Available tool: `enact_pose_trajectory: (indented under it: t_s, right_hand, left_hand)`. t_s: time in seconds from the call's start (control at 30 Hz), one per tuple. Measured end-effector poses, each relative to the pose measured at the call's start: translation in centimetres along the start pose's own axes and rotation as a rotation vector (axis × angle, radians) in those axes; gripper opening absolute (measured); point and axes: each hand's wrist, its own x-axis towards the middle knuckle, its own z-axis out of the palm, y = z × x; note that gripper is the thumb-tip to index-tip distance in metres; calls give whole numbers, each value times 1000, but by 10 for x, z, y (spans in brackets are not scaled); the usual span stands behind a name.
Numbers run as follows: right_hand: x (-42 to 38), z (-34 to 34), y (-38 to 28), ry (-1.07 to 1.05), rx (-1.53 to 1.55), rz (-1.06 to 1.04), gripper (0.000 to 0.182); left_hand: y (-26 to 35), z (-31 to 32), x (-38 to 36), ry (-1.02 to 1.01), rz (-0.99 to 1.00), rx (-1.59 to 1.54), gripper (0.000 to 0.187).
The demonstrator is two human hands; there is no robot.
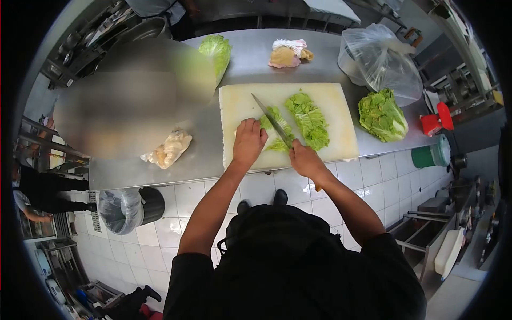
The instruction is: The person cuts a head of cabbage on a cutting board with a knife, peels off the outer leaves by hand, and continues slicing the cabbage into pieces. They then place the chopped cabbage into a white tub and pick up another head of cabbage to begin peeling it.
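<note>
My right hand is closed around the handle of a long kitchen knife, whose blade points up and to the left across the cutting board. Under and beside the blade lies a portion of cut lettuce. My left hand rests with bent fingers at the left edge of that lettuce, pressing on it; its fingertips are partly hidden. To the right of the knife, a second pile of chopped lettuce sits on the board.
A whole leafy head stands right of the board, near a red scale-like object. Clear plastic bags, a bundled cloth and a bagged item lie on the steel table. A lined bin stands below. Part of the left is blurred.
</note>
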Motion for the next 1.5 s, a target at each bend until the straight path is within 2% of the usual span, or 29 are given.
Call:
enact_pose_trajectory:
  t_s: [0.1,0.17,0.3,0.4,0.63,0.77,0.9,1.07,1.33,1.5]
  right_hand:
    - [-11,-2,-2,-35,-33,0,25]
    - [-45,-10,8,-64,-53,1,24]
    - [-125,-21,34,-154,-157,155,22]
    - [-137,-31,35,-160,-152,203,22]
    - [-105,-9,42,-31,-123,44,23]
    - [-81,-19,45,65,-80,95,29]
    - [-84,-36,44,26,-101,66,28]
    - [-108,-36,3,-10,-52,2,25]
    - [-106,-17,-12,-106,-90,77,21]
    - [-63,15,-9,-114,-72,32,21]
  left_hand:
    - [1,3,0,-8,-13,9,22]
    - [0,5,-1,-20,-34,7,21]
    - [1,3,-1,-14,-53,9,22]
    - [2,1,-3,-40,-83,-34,26]
    - [1,3,-2,-29,-62,-30,25]
    - [1,2,-2,-32,-53,-52,25]
    - [1,1,-4,-8,-55,-75,26]
    - [0,-11,-3,59,-68,-63,24]
    - [0,-3,-6,-117,-144,-23,17]
    - [0,-2,-5,-147,-128,16,18]
